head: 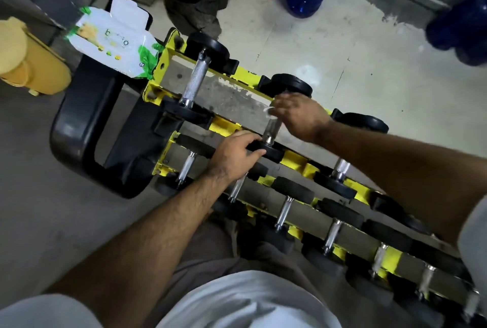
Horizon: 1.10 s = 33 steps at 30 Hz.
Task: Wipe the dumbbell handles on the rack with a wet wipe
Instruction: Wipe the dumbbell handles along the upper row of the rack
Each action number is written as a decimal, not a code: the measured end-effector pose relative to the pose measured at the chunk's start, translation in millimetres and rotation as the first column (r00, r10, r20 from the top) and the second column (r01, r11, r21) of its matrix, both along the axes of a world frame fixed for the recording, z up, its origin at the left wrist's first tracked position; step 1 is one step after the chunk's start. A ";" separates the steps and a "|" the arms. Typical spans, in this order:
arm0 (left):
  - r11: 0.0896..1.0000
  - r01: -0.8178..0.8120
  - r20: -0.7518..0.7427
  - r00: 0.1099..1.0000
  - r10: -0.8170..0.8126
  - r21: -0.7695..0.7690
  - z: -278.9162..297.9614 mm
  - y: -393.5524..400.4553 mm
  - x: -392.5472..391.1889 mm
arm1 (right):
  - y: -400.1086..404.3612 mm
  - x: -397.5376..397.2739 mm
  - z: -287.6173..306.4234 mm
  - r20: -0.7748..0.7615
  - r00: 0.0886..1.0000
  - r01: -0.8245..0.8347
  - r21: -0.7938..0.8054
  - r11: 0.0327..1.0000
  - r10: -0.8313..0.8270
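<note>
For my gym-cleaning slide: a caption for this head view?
Right hand wipes a dumbbell handle on the yellow rack; left hand steadies its weight.

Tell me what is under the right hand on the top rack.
Under the right hand is the metal handle of a dumbbell, with a bit of white wipe showing at the fingers. The upper handle and most of the wipe are covered by the hand.
</note>
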<state>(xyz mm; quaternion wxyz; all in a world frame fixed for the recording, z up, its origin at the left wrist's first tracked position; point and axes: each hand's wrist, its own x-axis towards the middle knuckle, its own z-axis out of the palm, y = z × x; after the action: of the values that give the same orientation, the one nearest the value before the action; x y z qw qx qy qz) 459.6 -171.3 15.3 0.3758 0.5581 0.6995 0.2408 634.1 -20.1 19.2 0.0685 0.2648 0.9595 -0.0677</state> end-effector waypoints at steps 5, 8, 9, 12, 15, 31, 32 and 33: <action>0.997 -0.020 0.042 0.999 0.023 -0.071 -2.7 11.2 -12.0 | -36.9 -8.2 2.8 0.119 0.965 -0.216 -0.142 0.966 0.233; 0.996 -0.008 0.035 0.999 0.011 -0.091 -0.7 14.9 -13.1 | -13.9 -9.8 9.9 0.115 0.993 -0.001 -0.036 0.999 0.006; 0.996 -0.008 0.035 0.999 0.012 -0.091 -1.0 15.5 -13.3 | -14.9 -13.5 11.6 0.137 0.990 0.045 -0.001 0.999 -0.044; 0.995 -0.015 0.041 0.999 0.019 -0.095 -0.2 14.8 -13.7 | -37.8 -19.0 6.2 0.237 0.959 -0.137 -0.099 0.986 0.157; 0.995 0.002 0.026 1.000 0.001 -0.097 0.9 14.9 -10.8 | -13.4 -6.2 17.9 0.200 0.971 -0.111 -0.119 0.987 0.134; 0.990 0.035 0.043 0.999 -0.029 -0.137 5.5 17.2 -8.3 | -18.1 -35.6 23.1 0.384 0.905 0.180 0.048 0.982 -0.185; 0.990 0.035 0.035 0.999 -0.030 -0.134 7.3 17.0 -6.7 | -18.1 -35.4 24.0 0.380 0.889 0.246 0.071 0.967 -0.254; 0.990 0.033 0.030 0.999 -0.029 -0.134 8.0 16.9 -5.7 | -20.8 -37.3 22.1 0.379 0.880 0.272 0.089 0.958 -0.285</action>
<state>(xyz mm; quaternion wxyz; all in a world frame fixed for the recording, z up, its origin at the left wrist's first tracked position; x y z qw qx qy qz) 454.0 -154.4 23.3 0.4263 0.5388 0.7000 0.1949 596.8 -40.9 41.3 0.2423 0.4088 0.8798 -0.0072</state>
